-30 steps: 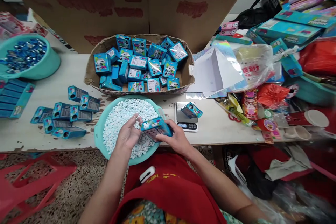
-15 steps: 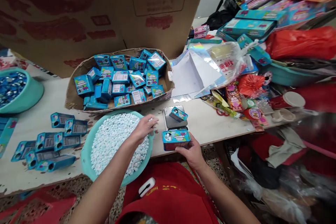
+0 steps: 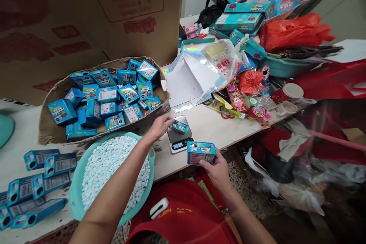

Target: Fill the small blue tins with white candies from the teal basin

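Note:
A blue candy box [image 3: 201,153] is gripped in my right hand [image 3: 219,169], its printed front up and pale candies showing through a round window. My left hand [image 3: 160,126] has its fingers bunched together at the left edge of a second blue candy box [image 3: 180,126], which lies on a small digital scale [image 3: 175,136]. Whatever those fingers hold is too small to make out. The scale's display is lit. Below my left forearm stands a turquoise basin [image 3: 74,194] full of pale candies [image 3: 114,164].
Behind the basin, a cut-down cardboard tray [image 3: 45,122] holds many blue boxes. Several blue boxes [image 3: 60,163] lie at the left. A large carton [image 3: 137,42] stands behind. White sheets [image 3: 185,80], a plastic bag [image 3: 220,57] and two cups [image 3: 291,93] crowd the right.
My left hand has gone from over the basin's right edge to the box on the scale. The box in my right hand has shifted slightly away from the scale. The view has swung right.

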